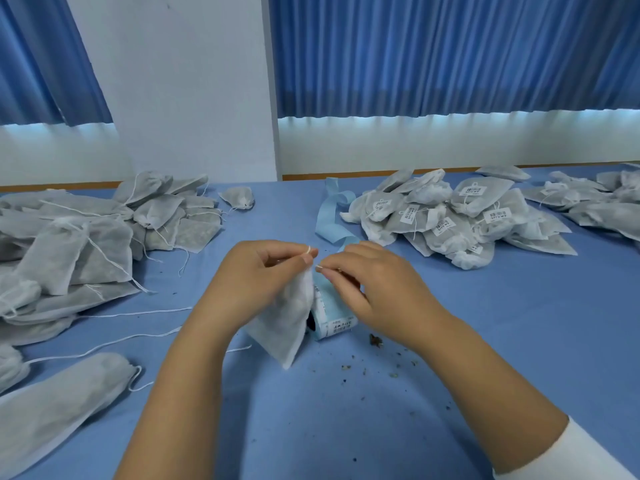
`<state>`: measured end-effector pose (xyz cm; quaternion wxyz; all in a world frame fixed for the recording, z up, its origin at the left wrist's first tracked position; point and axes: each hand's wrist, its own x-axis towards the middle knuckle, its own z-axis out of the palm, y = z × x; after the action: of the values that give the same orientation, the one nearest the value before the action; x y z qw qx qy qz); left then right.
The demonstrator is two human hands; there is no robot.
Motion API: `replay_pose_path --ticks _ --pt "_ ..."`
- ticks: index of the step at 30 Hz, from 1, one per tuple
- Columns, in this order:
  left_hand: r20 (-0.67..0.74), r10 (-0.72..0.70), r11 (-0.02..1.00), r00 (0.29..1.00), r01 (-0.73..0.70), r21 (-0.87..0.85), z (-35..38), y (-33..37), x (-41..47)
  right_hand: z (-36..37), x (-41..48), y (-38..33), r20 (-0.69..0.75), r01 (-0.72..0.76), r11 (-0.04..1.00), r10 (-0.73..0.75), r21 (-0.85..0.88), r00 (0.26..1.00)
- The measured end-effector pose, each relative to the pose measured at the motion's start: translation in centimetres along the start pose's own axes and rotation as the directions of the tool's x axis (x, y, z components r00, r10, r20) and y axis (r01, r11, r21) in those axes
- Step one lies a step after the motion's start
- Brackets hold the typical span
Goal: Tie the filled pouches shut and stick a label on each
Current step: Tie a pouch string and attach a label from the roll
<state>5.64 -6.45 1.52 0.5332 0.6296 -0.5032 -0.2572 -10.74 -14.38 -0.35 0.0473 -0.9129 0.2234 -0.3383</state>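
Note:
A white mesh pouch [287, 320] hangs over the blue table [346, 410] at the centre. My left hand [256, 282] grips its gathered top, with the white drawstring looped over the forefinger. My right hand [374, 289] pinches the string end close beside the left fingertips. Just behind the pouch lies a roll of labels [334, 320] on pale blue backing, partly hidden by my right hand.
Unlabelled pouches [90, 244] are heaped at the left, with one long pouch [59, 403] near the front left edge. Labelled pouches [450, 216] are piled at the right. Spent blue backing strip [332, 216] curls behind my hands. Loose strings and herb crumbs [377, 341] litter the cloth.

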Motion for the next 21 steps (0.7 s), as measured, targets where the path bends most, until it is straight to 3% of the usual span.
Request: replay_pose_path --ticks 5,8,10,13,17,19,21 --pt "0.237 -0.028 0.991 0.971 -0.004 0.132 -0.3 0.4 -0.5 -1.2 0.0 1.1 -0.117 -0.001 0.996 0.011 0.085 0.993" --pt "0.334 -0.008 0.999 0.943 -0.010 0.053 0.6 0.9 -0.8 -1.0 0.2 1.0 -0.154 -0.095 0.918 0.166 0.385 0.974" --pt "0.327 -0.021 0.999 0.945 0.028 -0.017 1.1 1.0 -0.7 -0.5 0.4 0.9 -0.080 -0.245 0.796 0.343 0.553 0.936" --pt "0.297 -0.057 0.987 0.953 0.098 -0.126 1.5 0.7 -0.4 0.3 0.4 1.4 -0.022 -0.450 0.744 0.528 0.493 0.849" --pt "0.238 -0.091 0.966 0.967 0.144 -0.215 1.4 0.2 -0.2 -0.1 0.3 1.1 -0.182 -0.385 0.786 0.521 0.484 0.834" --pt "0.217 -0.098 0.968 0.971 0.144 -0.205 1.4 0.2 -0.1 -0.5 0.3 0.8 -0.140 -0.327 0.742 0.489 0.585 0.861" --pt "0.214 -0.103 0.964 0.971 0.151 -0.219 1.4 0.4 -0.1 -0.6 0.3 0.5 -0.009 -0.308 0.651 0.436 0.694 0.900"
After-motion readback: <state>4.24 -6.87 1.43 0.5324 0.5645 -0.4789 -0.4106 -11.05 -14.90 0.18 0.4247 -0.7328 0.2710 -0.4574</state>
